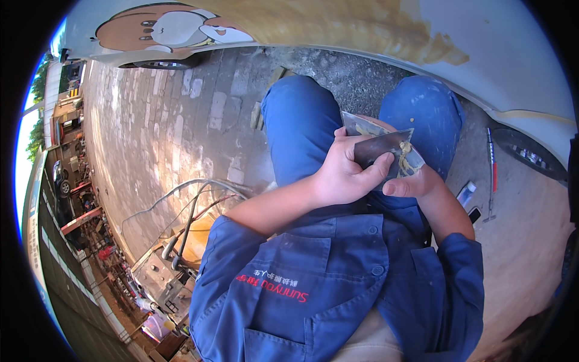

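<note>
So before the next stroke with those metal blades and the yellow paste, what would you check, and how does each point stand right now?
1. Left hand has a firm hold on the dark scraper blade: ok, fingers wrapped over its edge.
2. Right hand supports the second blade behind it: ok, though mostly hidden.
3. Yellowish filler paste is on the blade: ok, a smear shows near the right edge.
4. Paste evenly mixed: cannot tell.
5. Car panel ahead already carries filler: ok, a tan patch shows.
6. Tools on the ground lie away from the knees: ok.
</note>
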{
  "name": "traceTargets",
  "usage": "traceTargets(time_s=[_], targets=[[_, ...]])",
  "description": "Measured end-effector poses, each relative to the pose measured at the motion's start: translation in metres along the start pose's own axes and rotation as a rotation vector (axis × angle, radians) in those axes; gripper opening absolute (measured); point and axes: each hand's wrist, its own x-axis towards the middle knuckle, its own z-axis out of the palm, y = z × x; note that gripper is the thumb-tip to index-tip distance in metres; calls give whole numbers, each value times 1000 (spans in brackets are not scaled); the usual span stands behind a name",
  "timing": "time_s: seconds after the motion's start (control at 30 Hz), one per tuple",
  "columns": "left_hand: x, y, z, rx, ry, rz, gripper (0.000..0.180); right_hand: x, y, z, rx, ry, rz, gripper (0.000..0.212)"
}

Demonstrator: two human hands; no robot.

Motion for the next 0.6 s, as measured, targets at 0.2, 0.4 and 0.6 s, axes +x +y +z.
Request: traceTargets(time_s=[0.2, 0.4, 0.6], targets=[[14, 5, -29, -288, 135, -232, 15, -6, -6, 9, -17, 155, -54, 118], [9, 12, -15, -31, 91, -21, 12, -7, 0, 4, -205, 110, 77, 126], [14, 21, -23, -120, 271, -227, 14, -6, -3, 5, -94, 96, -40, 117]])
